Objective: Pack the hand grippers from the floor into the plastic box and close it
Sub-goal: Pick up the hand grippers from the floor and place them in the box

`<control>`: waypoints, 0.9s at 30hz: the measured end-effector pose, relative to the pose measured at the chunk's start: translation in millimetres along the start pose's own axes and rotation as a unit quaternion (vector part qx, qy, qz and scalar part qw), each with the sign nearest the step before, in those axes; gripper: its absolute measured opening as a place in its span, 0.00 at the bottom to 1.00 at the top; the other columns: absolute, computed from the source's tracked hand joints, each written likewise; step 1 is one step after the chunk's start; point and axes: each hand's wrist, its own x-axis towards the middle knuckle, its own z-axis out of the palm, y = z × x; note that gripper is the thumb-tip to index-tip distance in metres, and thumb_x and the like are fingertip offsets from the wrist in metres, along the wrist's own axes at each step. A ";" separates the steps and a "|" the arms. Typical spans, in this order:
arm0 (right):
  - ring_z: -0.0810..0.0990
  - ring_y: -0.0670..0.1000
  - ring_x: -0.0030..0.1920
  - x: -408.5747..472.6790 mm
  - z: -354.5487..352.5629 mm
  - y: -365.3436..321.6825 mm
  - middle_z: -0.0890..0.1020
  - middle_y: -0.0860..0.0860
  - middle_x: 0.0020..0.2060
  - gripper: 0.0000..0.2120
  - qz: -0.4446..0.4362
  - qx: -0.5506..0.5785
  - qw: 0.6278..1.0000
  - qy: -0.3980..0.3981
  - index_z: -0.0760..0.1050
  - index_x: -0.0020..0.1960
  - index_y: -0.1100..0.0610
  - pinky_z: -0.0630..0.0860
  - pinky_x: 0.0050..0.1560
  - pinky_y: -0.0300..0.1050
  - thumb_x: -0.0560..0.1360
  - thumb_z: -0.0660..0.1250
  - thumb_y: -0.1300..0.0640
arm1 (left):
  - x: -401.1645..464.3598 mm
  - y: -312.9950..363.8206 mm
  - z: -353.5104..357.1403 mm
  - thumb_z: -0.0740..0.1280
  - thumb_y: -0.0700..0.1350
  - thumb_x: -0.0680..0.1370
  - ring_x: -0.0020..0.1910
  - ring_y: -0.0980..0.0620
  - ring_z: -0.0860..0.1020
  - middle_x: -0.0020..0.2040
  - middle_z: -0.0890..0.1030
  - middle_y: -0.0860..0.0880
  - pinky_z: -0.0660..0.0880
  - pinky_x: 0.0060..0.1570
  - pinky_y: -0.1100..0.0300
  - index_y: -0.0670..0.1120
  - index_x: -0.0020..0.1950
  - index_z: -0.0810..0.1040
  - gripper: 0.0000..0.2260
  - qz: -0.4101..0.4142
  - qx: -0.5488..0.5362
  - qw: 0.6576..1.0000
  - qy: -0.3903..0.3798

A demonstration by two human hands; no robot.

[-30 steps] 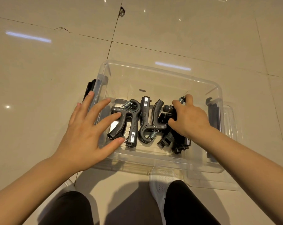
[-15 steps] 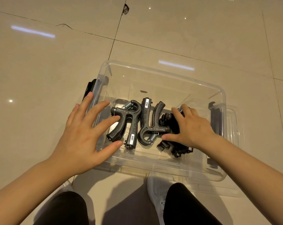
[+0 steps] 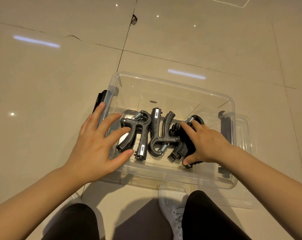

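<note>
Grippers (image 3: 146, 135) are seen lying in the box (image 3: 172, 84) on the floor (image 3: 43, 84), lid off. The left hand (image 3: 96, 146) is spread flat over the box's left edge, holding nothing. The rightmost gripper (image 3: 183, 144) is grasped by the right hand (image 3: 205, 142).

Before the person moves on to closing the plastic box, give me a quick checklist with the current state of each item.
1. Hand grippers inside the plastic box: ok.
2. None left on the visible floor: ok.
3. Grippers lying below the rim: ok for the left two; right pile cannot tell.
4. Left hand holding nothing, fingers spread: ok.
5. Right hand out of the box: not ok, it rests on the right pile.
6. Lid within reach: ok, under the box.
</note>
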 end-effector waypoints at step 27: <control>0.77 0.50 0.55 -321.9 -148.3 -141.3 0.79 0.49 0.57 0.15 -0.074 0.230 0.919 0.312 0.71 0.64 0.48 0.75 0.56 0.49 0.78 0.62 0.49 | -144.9 198.4 -291.9 0.64 0.53 0.77 0.47 0.61 0.77 0.49 0.81 0.58 0.75 0.47 0.63 0.55 0.59 0.76 0.11 -0.113 0.000 0.981 0.159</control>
